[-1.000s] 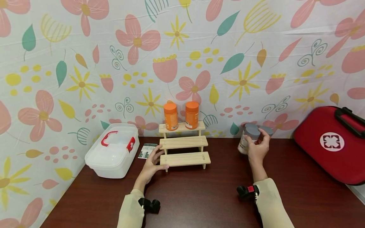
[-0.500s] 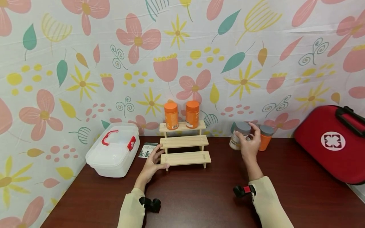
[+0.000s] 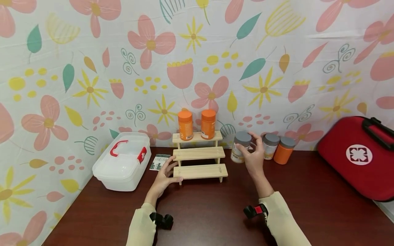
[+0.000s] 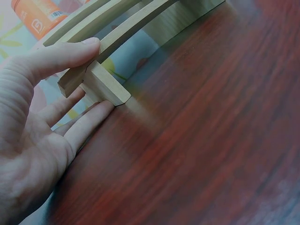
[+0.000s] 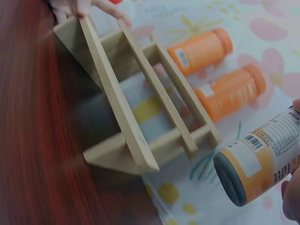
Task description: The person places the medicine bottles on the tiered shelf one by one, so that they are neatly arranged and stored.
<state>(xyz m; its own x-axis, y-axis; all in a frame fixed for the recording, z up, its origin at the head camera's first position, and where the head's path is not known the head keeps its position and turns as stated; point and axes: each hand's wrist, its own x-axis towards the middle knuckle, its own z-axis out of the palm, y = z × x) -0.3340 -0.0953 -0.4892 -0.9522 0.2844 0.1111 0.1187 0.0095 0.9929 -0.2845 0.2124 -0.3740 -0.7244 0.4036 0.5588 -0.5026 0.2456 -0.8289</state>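
A three-tier wooden step rack (image 3: 200, 171) stands on the dark table. My left hand (image 3: 161, 180) grips its left end, thumb on the lowest step and fingers by the side leg, as the left wrist view shows. Two orange bottles (image 3: 185, 127) (image 3: 208, 125) stand upright on the top step; the lower two steps are bare. My right hand (image 3: 254, 156) holds a grey-lidded pill bottle (image 3: 238, 154) between thumb and fingers, just right of the rack. In the right wrist view this bottle (image 5: 265, 157) shows a white and orange label with a barcode and a dark base.
Right of my right hand stand another grey-lidded bottle (image 3: 270, 147) and an orange bottle with a grey lid (image 3: 284, 152). A red first-aid bag (image 3: 341, 160) is at the far right. To the left are a white plastic box (image 3: 123, 164) and a printed card (image 3: 159, 162).
My right hand has carried the grey-lidded bottle leftward, away from the other two bottles and towards the rack. My left hand has stayed on the rack.
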